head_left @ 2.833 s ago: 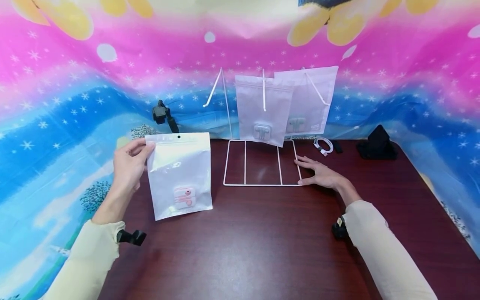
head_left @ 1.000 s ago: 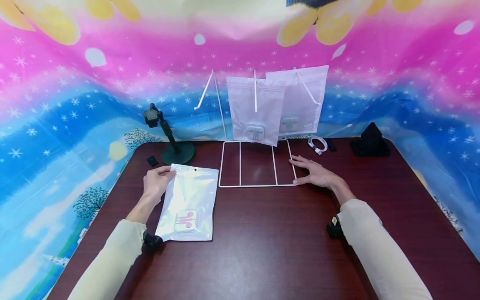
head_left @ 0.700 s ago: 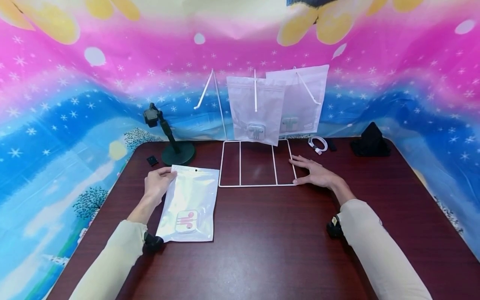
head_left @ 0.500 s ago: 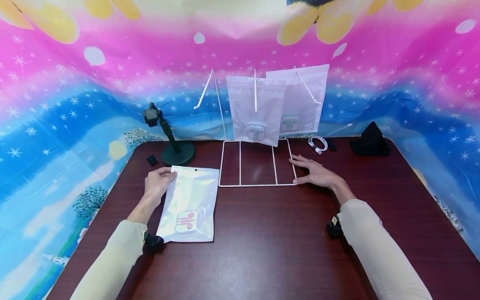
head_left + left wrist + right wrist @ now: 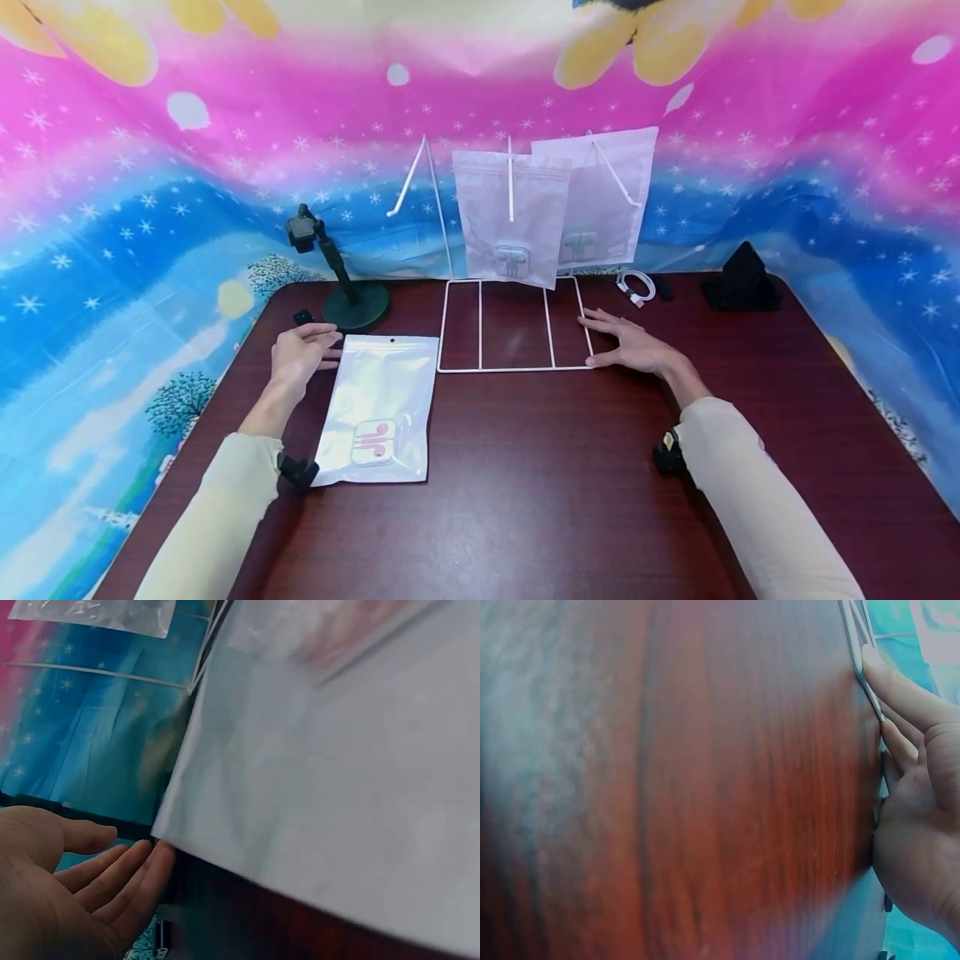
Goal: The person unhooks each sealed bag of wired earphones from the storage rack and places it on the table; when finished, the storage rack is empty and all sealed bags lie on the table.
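Observation:
A white zip pouch (image 5: 375, 400) with pink earphones in a clear case (image 5: 372, 442) lies flat on the table, left of the white wire rack (image 5: 517, 368). My left hand (image 5: 296, 354) is just off the pouch's upper left corner, fingers loosely extended and nothing held. In the left wrist view, the left hand's fingertips (image 5: 142, 862) are right by the pouch corner. My right hand (image 5: 630, 346) spreads its fingers at the right side of the rack's base, thumb at the front corner. Two pouches of earphones hang on the rack: one on the middle hook (image 5: 510, 217), another (image 5: 611, 192) on the right.
The rack's left hook (image 5: 405, 183) carries nothing. A dark stand (image 5: 356, 306) stands behind the left hand, a small black item (image 5: 302, 317) beside it. A coiled white cable (image 5: 636, 287) and a black holder (image 5: 742, 283) sit at the back right. A printed cloth surrounds the table.
The pouch came down from the left hand onto the table and then stayed flat. The left hand let go of its corner and drew slightly left. The right hand has kept its place.

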Motion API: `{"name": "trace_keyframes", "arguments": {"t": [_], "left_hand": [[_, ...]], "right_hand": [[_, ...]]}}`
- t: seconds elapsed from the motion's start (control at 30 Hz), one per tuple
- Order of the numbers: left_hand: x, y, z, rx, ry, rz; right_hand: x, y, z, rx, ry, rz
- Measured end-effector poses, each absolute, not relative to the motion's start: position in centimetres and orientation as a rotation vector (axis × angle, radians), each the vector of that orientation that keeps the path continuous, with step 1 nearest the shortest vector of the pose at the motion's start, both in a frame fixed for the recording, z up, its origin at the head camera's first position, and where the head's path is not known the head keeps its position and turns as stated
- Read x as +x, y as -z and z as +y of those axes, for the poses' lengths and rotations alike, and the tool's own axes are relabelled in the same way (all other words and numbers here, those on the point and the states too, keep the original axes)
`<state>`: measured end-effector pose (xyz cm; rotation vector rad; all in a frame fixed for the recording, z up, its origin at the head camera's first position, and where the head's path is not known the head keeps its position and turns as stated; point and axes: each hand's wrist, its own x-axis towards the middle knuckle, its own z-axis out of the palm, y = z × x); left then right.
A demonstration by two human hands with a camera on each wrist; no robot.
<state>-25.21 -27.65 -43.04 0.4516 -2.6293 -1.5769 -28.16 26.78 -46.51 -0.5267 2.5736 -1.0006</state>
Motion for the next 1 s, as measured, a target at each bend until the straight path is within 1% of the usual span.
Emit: {"name": "trace_keyframes", "arguments": {"t": [0.23, 0.43, 0.57, 0.77, 1.0], "left_hand": [[-25.5, 41.5, -27.6, 0.362, 1.54, -2.63], [-26.0, 39.5, -26.4, 0.162, 1.595, -2.614], [-26.9, 37.5, -25.1, 0.019, 1.686, -2.591], [-28.4, 34.3, -22.6, -0.111, 1.813, -2.515], [-30.5, 31.2, -19.7, -0.267, 1.811, -2.467]], "right_hand": [[-28.2, 46.6, 26.9, -0.531, 0.996, 2.58], [-28.1, 46.6, 26.8, -0.533, 1.013, 2.57], [-28.1, 46.7, 26.9, -0.532, 1.006, 2.573], [-28.0, 46.5, 26.9, -0.537, 1.007, 2.576], [-28.1, 46.4, 26.7, -0.534, 1.005, 2.576]]}}
